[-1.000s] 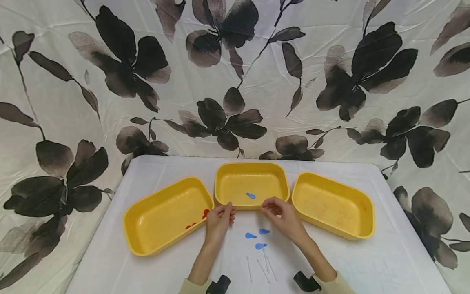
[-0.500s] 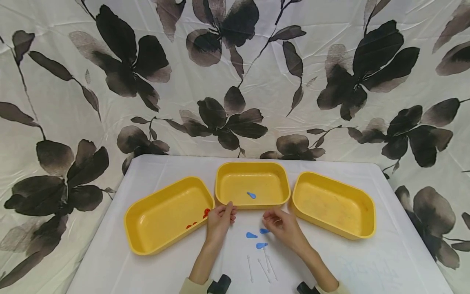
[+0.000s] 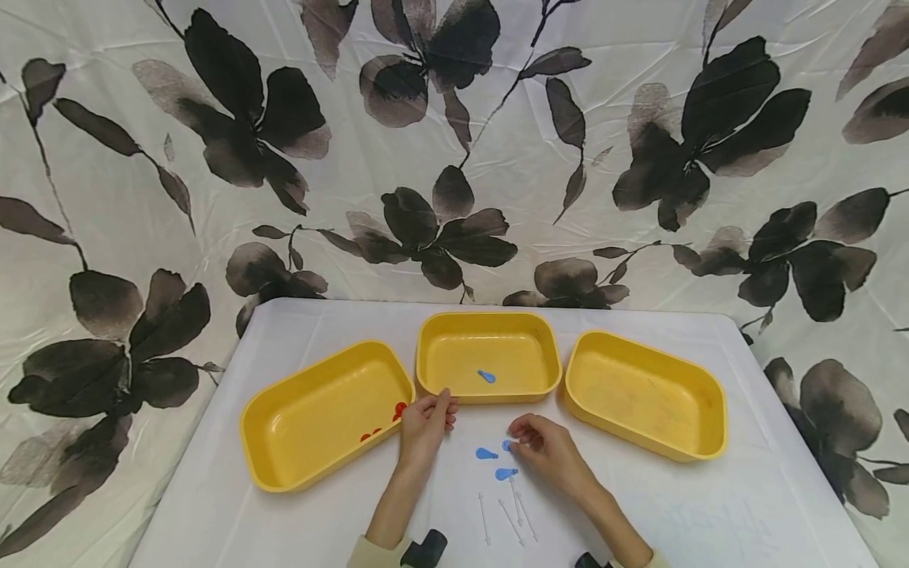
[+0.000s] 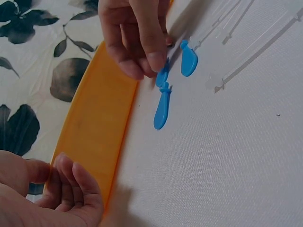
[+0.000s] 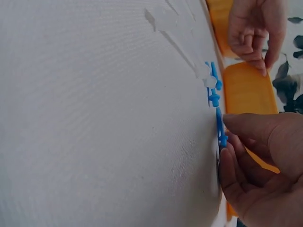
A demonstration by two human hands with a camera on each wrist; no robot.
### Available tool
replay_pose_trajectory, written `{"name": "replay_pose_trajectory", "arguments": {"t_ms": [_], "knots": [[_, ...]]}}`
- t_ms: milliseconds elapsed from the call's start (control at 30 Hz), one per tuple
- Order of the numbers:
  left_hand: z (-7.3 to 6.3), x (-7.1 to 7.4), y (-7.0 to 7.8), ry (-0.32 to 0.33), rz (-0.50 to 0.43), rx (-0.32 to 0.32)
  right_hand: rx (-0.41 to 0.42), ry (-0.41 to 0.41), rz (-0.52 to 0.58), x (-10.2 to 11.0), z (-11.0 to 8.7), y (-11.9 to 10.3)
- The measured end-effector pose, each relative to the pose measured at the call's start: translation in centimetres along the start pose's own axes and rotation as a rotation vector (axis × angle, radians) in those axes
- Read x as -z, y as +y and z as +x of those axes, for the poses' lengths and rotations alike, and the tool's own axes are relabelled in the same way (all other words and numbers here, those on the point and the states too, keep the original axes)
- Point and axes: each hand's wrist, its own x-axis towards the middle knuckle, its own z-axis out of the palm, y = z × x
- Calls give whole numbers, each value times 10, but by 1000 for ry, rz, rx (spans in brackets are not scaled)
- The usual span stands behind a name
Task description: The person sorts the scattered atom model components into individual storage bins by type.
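Note:
My left hand (image 3: pixel 424 430) grips the near rim of the middle yellow tray (image 3: pixel 525 396), thumb against fingers at its left corner. My right hand (image 3: pixel 550 454) is low over the table, thumb and fingertips parted around a small blue paddle-shaped plastic piece (image 3: pixel 506 445). In the right wrist view the thumb and a finger lie at either side of this blue piece (image 5: pixel 221 127); its one end is hidden under the thumb in the head view. Two similar blue pieces lie nearby, one at left (image 3: pixel 486 454) and one nearer (image 3: pixel 506 474). Another blue piece (image 3: pixel 486 376) lies inside the middle tray.
Several thin white rods (image 3: pixel 510 522) lie on the white table nearer the body. A left yellow tray (image 3: pixel 259 450) holds a few small red pieces (image 3: pixel 400 409) by its near right side. A right yellow tray (image 3: pixel 716 430) stands angled. A floral cloth (image 3: pixel 440 158) hangs behind.
My right hand has moved down and toward the body from the middle tray's near rim to the blue piece on the table. The left hand has stayed on the rim.

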Motion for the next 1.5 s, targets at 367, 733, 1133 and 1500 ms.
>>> {"name": "replay_pose_trajectory", "arguments": {"t_ms": [367,733,1133,1500], "knots": [[-1,-1,0,1,9,-1,55,2,-57,1,0,0],[2,-1,-2,11,36,17,95,-109,-77,4,2,1],[1,1,-2,3,28,-4,144,-104,-47,16,13,-13],[0,1,-1,2,23,2,130,-90,-1,29,29,-29]]}}
